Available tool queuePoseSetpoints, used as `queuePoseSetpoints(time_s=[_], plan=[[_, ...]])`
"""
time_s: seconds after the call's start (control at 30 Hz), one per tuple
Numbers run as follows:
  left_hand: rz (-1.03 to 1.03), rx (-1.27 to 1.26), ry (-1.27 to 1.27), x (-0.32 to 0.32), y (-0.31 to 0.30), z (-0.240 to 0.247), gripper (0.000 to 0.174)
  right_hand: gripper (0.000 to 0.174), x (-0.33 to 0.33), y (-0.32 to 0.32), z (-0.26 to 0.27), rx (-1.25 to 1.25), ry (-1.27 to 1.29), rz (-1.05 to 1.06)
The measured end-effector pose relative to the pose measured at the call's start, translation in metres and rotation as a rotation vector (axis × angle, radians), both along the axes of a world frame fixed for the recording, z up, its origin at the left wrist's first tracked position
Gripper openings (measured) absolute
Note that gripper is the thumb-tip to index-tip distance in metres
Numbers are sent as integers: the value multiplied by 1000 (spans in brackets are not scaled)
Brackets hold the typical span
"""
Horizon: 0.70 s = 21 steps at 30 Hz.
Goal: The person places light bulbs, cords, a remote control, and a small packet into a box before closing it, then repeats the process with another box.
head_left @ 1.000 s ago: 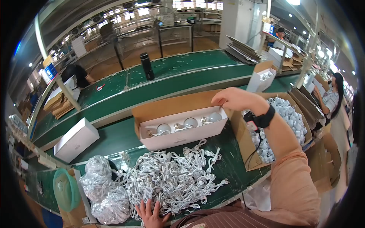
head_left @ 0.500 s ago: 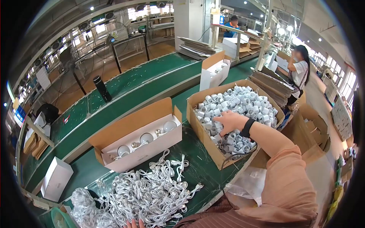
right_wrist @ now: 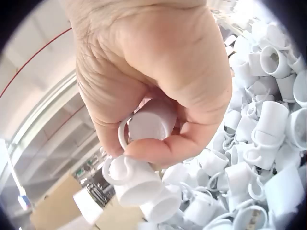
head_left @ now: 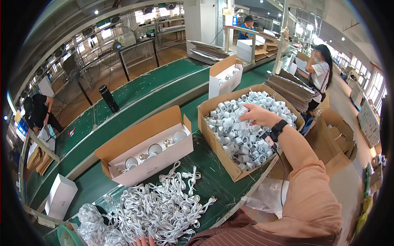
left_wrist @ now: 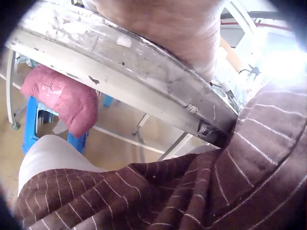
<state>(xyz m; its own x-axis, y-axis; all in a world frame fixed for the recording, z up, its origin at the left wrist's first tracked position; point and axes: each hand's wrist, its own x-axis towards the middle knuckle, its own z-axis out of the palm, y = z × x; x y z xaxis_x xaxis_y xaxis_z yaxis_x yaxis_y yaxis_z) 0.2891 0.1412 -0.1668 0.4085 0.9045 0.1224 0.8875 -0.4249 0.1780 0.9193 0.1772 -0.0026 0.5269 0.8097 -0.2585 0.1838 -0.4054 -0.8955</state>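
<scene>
Cap (right_wrist: 149,125) is gripped by the curled fingers of the right hand (head_left: 262,115) over a carton (head_left: 216,148); the left hand (head_left: 142,241), mostly cropped, is apparently rested, straight-fingered, against cords (head_left: 164,201).

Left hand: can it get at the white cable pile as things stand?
Probably yes. The left hand is at the near edge of the white cable pile, with nothing visible between; the plastic-wrapped bundle lies to the left.
</scene>
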Motion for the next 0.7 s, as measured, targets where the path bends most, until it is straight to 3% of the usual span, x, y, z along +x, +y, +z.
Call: queuePoseSetpoints(time_s=[0.03, 0.07, 0.2, 0.3, 0.33, 0.43, 0.57, 0.6, 0.63, 0.7], plan=[[-1, 2, -2, 0, 0, 0, 83, 61, 0, -1, 2, 50, 42, -98], [2, 2, -4, 0, 0, 0, 83, 76, 14, 1, -3, 92, 162, -64], [-2, 6, -28, -1, 0, 1, 81, 77, 15, 0, 2, -7, -34, -97], [-26, 47, -56, -2, -1, -1, 79, 59, 5, 6, 6, 58, 67, -137], [-7, 25, -43, 0, -2, 3, 77, 42, -5, 6, 17, 45, 81, -127], [-21, 31, -48, -1, 0, 2, 77, 30, -35, 15, 36, 111, 143, -109], [-16, 47, -32, 2, 3, 1, 76, 30, -59, 52, 37, 231, 289, 195], [-13, 105, -5, 5, 2, 6, 61, 27, -74, 65, 39, 254, 293, 215], [-34, 171, -66, -7, 3, -27, 75, 27, -88, 78, 41, 245, 307, 253], [-32, 125, -78, -3, 3, -17, 75, 24, -117, 107, 42, 283, 370, 357]])
